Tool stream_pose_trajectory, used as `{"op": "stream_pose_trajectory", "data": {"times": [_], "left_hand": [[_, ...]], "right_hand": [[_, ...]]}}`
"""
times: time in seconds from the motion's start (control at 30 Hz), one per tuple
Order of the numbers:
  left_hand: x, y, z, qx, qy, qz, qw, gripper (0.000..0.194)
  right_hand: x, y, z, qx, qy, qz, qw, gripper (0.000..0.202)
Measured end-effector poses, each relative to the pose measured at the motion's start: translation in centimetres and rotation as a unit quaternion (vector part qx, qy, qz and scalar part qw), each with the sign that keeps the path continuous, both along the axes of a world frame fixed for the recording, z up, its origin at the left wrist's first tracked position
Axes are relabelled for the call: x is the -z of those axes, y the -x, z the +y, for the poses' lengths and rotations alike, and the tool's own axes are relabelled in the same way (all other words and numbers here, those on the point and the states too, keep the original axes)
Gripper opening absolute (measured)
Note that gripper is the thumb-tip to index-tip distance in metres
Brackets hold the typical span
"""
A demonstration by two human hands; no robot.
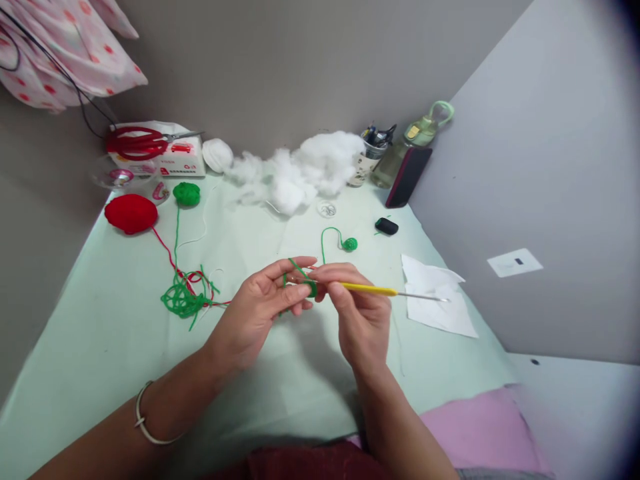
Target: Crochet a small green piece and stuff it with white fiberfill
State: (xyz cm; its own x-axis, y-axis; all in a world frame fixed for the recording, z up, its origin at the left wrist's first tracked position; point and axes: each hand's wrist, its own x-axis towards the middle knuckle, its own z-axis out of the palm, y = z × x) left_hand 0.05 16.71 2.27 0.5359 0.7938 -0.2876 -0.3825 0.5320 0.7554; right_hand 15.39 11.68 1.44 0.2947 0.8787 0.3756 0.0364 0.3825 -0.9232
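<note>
My left hand (255,307) pinches a small green crocheted piece (312,289), with green yarn looped over its raised index finger. In my right hand (363,310) is a crochet hook with a yellow handle (373,289); its far metal end points right, while the near tip is at the green piece, partly hidden by fingers. Both hands nearly touch above the table. Beyond them lies a small green yarn ball (350,245) with a curling strand. A tangle of green and red yarn (185,297) rests left of my left hand.
Red yarn (131,214) and a green ball (187,194) sit at the left. White stuffing (295,173) lies along the back, beside a pen cup (364,163) and a bottle (400,153). A phone (409,178) leans there. White tissue (440,300) is at right; red scissors (137,143) top a box.
</note>
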Motion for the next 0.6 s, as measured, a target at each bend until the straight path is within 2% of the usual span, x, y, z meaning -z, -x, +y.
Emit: {"op": "stream_pose_trajectory", "data": {"times": [0.3, 0.6], "left_hand": [[-0.15, 0.05, -0.01, 0.005, -0.021, 0.004, 1.0, 0.02], [0.07, 0.3, -0.19, -0.016, -0.086, 0.069, 0.994, 0.025]], "right_hand": [[0.2, -0.48, 0.17, -0.012, 0.033, 0.091, 0.995, 0.019], [-0.01, 0.18, -0.62, 0.04, -0.021, -0.016, 0.999, 0.022]]}}
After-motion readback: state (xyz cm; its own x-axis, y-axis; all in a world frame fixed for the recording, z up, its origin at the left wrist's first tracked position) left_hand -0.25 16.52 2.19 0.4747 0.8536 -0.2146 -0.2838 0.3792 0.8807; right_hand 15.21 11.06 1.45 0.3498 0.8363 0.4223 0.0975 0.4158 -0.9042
